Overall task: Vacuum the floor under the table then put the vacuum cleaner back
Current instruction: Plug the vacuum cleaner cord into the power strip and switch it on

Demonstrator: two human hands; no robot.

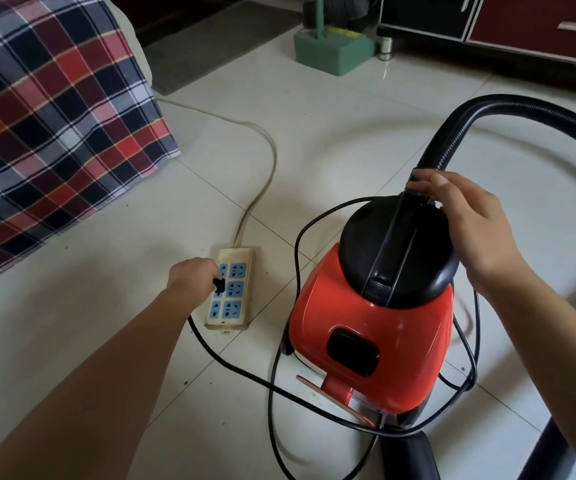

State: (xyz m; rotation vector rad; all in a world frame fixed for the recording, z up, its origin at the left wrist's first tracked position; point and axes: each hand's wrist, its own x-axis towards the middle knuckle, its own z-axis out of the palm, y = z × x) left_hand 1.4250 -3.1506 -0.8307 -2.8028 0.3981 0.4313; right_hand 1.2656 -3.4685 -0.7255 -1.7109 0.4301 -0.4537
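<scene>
— Fingers first: what is the left hand (191,273) doing?

— Its fingers are pinched around the black plug (219,285), which sits at a middle socket of the cream power strip (229,291) on the tiled floor (331,140). Whether the plug's pins are fully seated cannot be told.

— And the right hand (466,220)?

— Loosely curled, fingertips (418,185) resting on the far end of the black carry handle (400,244) across the lid of the vacuum cleaner (376,313). It touches the handle, though a closed grasp is not clear.

— Where is the vacuum relative to those fingers?

— Directly under the right hand, red body with black domed top, standing on the floor just right of the power strip. The ribbed black hose (487,112) rises from just beyond the right fingertips and arcs off to the right.

— The cable?

— A black cord (238,365) runs from the plug at the left fingers, back under the left forearm, then loops around the vacuum's near side.

— Anything beyond the left fingers?

— The strip's pale lead (265,168) trails away toward a plaid cloth (51,109); farther off stands a green dustpan (331,50).
</scene>
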